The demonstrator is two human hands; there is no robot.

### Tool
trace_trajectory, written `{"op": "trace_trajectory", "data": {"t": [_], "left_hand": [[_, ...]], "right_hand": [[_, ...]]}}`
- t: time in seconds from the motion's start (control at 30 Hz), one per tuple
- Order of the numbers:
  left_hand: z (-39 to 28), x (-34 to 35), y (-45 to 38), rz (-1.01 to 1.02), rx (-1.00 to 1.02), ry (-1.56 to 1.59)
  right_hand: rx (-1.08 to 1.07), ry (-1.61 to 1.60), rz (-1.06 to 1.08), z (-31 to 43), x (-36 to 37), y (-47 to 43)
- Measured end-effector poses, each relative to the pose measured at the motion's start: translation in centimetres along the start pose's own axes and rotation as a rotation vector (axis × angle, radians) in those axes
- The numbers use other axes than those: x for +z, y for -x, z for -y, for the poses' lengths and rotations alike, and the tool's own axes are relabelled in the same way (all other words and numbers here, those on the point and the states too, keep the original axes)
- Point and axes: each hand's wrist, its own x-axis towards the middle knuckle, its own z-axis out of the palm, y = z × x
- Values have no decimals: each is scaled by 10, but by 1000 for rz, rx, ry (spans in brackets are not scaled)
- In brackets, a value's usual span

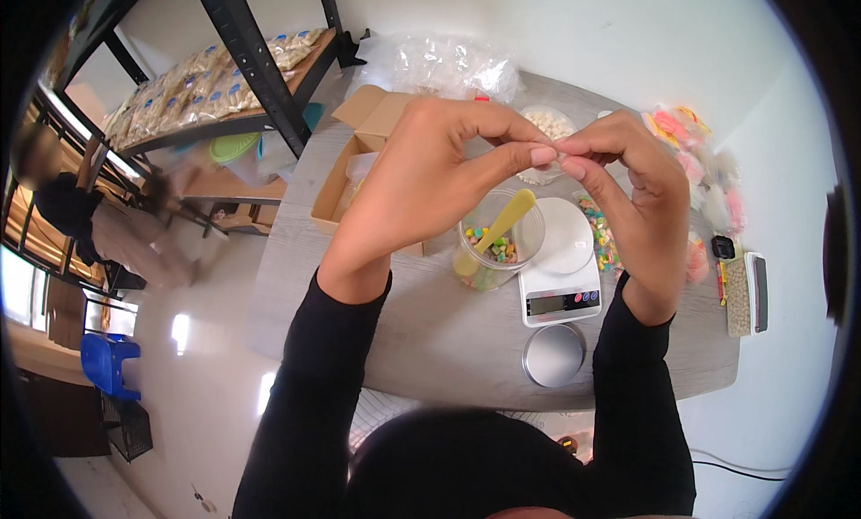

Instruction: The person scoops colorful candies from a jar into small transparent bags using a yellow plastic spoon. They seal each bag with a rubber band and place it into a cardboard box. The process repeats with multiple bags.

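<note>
My left hand (451, 162) and my right hand (629, 182) meet fingertip to fingertip above the table. Between their pinched thumbs and forefingers is a small translucent thing (561, 157), mostly hidden and too small to name. Below them stands a clear plastic jar (481, 216) partly filled with small multicoloured pieces (501, 250), a yellow-green spoon (506, 217) leaning in it. Beside the jar sits a white digital kitchen scale (562, 277), its platform bare. A round silver lid (553, 355) lies in front of the scale. Behind my hands is a clear tub of small white pieces (548, 122).
An open cardboard box (329, 189) stands at left. Clear plastic bags (457, 65) lie at the back. Bags of coloured pieces (602, 233) and pink packets (672, 125) are at right, near a filled container (738, 297). A person (87, 209) stands beside metal shelving (252, 55).
</note>
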Motion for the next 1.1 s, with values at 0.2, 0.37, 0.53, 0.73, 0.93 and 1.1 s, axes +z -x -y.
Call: {"op": "trace_trajectory", "data": {"t": [0.2,0.37,0.53,0.73,0.93,1.1], "left_hand": [[3,2,1,-49,41,-24],[7,4,1,-66,51,25],[11,5,-1,-65,88,35],[14,10,-3,-78,45,66],[12,7,-1,-54,-26,65],[7,6,-1,-4,-70,57]], "right_hand": [[2,-15,20,-1,1,0],[-18,-5,73,-2,-2,2],[-95,-51,52,-6,-4,-1],[-88,7,70,-4,-5,1],[-76,41,72,-2,-7,2],[-87,81,83,-3,-9,3]]}}
